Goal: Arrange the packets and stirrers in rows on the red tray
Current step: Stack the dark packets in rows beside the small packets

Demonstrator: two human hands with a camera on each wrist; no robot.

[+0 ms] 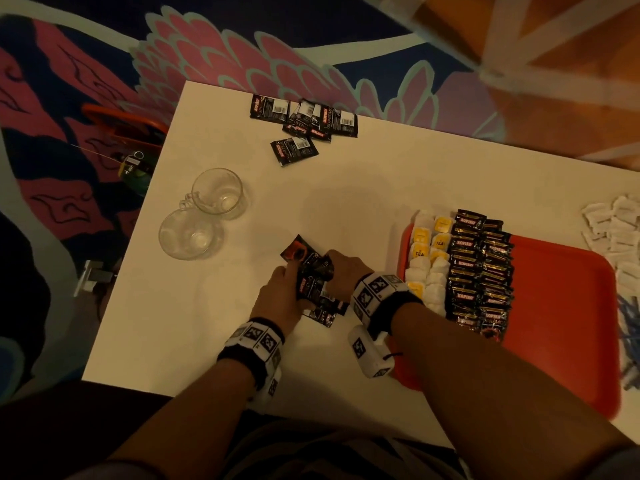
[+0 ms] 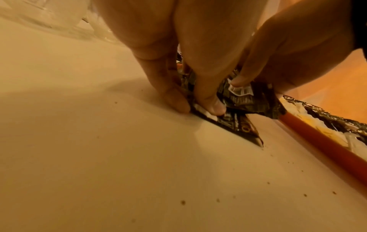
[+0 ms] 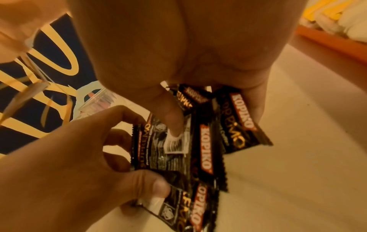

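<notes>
A bunch of black Kopiko coffee packets (image 1: 313, 284) lies on the white table just left of the red tray (image 1: 561, 317). My left hand (image 1: 282, 294) grips the bunch from the left, and my right hand (image 1: 343, 273) holds it from the right. In the right wrist view my right thumb presses the packets (image 3: 200, 141) while the left hand (image 3: 79, 164) pinches their edge. In the left wrist view my left fingers (image 2: 208, 100) pin the packets (image 2: 244, 100) to the table. The tray carries rows of tea bags (image 1: 429, 258) and black packets (image 1: 479, 271).
More black packets (image 1: 303, 121) lie loose at the table's far edge. Two empty glass mugs (image 1: 204, 216) stand to the left. White sachets (image 1: 616, 233) and blue stirrers (image 1: 628, 327) lie right of the tray. The patterned carpet (image 1: 242, 43) lies beyond the table.
</notes>
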